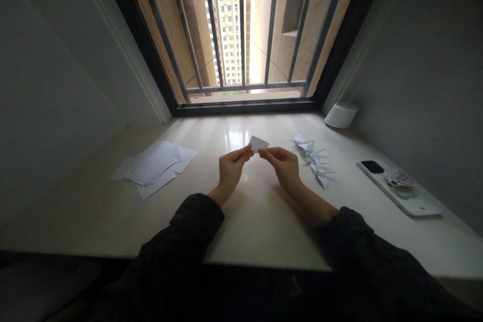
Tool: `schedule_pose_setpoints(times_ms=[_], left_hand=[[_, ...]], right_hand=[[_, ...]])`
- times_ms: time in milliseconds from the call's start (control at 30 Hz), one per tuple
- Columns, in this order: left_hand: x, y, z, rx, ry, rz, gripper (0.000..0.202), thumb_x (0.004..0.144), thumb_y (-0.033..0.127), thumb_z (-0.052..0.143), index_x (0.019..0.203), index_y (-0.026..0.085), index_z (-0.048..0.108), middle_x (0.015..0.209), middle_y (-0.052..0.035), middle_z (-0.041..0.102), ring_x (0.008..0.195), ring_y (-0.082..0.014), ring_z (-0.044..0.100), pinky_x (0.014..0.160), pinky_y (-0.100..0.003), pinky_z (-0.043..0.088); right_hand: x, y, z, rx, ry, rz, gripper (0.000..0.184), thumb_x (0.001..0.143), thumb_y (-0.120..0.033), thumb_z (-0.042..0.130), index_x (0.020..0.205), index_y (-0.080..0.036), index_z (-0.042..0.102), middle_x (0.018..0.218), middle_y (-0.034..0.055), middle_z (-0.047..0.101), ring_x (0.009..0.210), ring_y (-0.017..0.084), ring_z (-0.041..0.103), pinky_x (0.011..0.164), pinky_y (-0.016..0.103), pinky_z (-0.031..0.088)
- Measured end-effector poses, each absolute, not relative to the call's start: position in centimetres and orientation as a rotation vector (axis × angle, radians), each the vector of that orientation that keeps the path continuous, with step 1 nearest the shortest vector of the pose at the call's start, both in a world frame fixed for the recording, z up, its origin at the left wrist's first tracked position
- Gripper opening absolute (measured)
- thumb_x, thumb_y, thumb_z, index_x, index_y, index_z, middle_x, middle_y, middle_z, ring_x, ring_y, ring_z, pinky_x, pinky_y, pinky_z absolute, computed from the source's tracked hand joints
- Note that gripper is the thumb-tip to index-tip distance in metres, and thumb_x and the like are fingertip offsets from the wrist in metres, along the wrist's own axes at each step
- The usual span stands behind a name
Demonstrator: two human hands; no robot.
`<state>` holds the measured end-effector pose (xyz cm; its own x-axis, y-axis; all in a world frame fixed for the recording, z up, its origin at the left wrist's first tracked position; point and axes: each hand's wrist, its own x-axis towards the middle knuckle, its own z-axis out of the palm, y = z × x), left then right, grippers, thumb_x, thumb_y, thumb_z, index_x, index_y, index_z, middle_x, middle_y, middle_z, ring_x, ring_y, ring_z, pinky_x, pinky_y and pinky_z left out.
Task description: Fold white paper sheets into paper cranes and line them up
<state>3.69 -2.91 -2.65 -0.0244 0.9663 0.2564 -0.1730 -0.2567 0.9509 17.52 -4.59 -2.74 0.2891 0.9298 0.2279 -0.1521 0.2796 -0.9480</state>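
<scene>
Between my two hands is a small piece of folded-looking white paper point(259, 143), held up above the white ledge. My left hand point(233, 163) pinches its left corner between thumb and fingers. On the other side, my right hand point(282, 162) grips the lower right edge in the same way. Just right of my right hand lies a row of several folded paper cranes point(312, 155). A loose stack of white paper sheets point(158, 161) rests on the ledge, left of my left hand.
A white phone point(400, 188) with a round pink-and-white attachment lies at the right. Near the window's right corner a white cup-like object point(341, 114) stands against the wall. The barred window point(249, 106) closes off the back; the ledge's front edge point(264, 265) runs under my forearms.
</scene>
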Motion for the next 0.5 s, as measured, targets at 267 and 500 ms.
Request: schedule_pose_setpoints(times_ms=[267, 500], left_hand=[[3.83, -2.85, -2.92, 1.185, 0.913, 1.464, 0.030, 0.066, 0.029, 0.076, 0.095, 0.021, 0.073, 0.087, -0.0061, 0.074, 0.083, -0.0200, 0.068, 0.078, -0.035, 0.052], [3.87, -2.86, -2.71, 1.129, 0.902, 1.396, 0.038, 0.066, 0.032, 0.077, 0.101, 0.017, 0.070, 0.086, -0.0073, 0.074, 0.081, -0.0203, 0.069, 0.079, -0.036, 0.051]], right_hand=[[17.55, -4.19, -3.20, -0.924, -0.913, 0.937, 0.028, 0.056, -0.035, 0.083, 0.074, -0.019, 0.068, 0.069, 0.0020, 0.073, 0.068, 0.019, 0.070, 0.073, 0.036, 0.057], [17.89, -3.78, -3.61, -0.901, -0.945, 0.927, 0.029, 0.058, -0.033, 0.083, 0.068, -0.020, 0.059, 0.060, -0.0013, 0.068, 0.063, 0.018, 0.068, 0.068, 0.033, 0.056]])
